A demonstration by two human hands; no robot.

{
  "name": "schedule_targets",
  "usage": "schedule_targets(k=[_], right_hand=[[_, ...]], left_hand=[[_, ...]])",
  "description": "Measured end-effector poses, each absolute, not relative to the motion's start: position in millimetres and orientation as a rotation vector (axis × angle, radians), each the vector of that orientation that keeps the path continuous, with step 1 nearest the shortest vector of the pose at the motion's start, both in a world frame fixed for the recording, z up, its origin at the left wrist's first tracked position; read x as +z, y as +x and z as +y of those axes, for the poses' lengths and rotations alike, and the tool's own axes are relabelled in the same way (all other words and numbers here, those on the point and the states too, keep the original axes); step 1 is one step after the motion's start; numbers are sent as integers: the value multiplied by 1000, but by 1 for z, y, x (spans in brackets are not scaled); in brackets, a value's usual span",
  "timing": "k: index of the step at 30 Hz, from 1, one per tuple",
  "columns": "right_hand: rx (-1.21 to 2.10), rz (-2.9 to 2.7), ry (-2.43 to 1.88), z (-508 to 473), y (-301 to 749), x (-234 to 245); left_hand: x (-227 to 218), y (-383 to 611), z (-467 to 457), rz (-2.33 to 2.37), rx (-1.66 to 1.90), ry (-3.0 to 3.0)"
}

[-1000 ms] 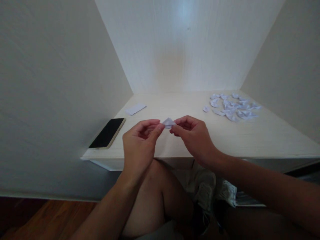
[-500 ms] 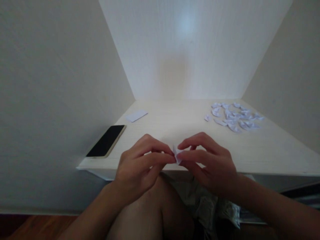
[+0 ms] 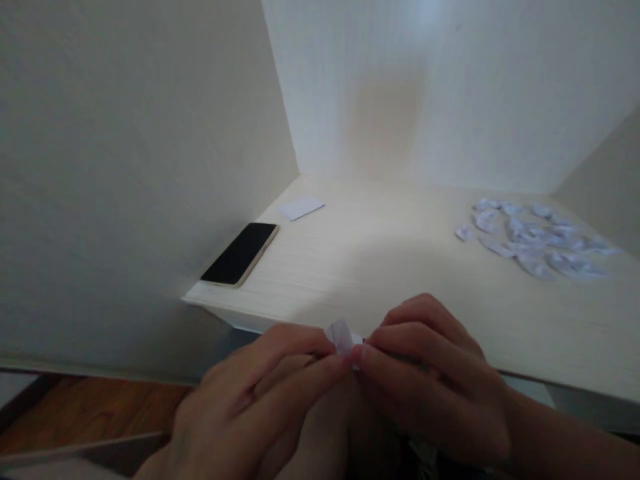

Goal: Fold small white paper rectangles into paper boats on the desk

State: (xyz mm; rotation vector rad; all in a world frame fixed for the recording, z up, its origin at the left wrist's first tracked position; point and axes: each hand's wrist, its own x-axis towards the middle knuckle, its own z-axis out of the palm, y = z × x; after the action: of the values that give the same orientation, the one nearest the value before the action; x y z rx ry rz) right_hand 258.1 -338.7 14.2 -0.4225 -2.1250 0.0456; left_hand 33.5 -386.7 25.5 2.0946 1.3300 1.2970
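Pinching: my left hand (image 3: 270, 387) and right hand (image 3: 435, 380) together grip a small white paper (image 3: 340, 335), lower centre of the frame, its folding seemingly unfinished.
Folded pieces (image 3: 530, 233): spread on the table (image 3: 400, 227), right of the frame, seemingly done.
Flat paper (image 3: 303, 208): left of upper centre, looking unworked.
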Motion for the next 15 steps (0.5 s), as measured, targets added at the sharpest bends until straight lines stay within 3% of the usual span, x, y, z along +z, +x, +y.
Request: schedule_targets(k=[10, 15], right_hand=[[386, -2039, -290, -343, 218, -9], [592, -1862, -449, -349, 204, -13]], left_hand=[[4, 14, -421, 1420, 1289, 2266], [3, 17, -417, 1345, 1380, 2392]])
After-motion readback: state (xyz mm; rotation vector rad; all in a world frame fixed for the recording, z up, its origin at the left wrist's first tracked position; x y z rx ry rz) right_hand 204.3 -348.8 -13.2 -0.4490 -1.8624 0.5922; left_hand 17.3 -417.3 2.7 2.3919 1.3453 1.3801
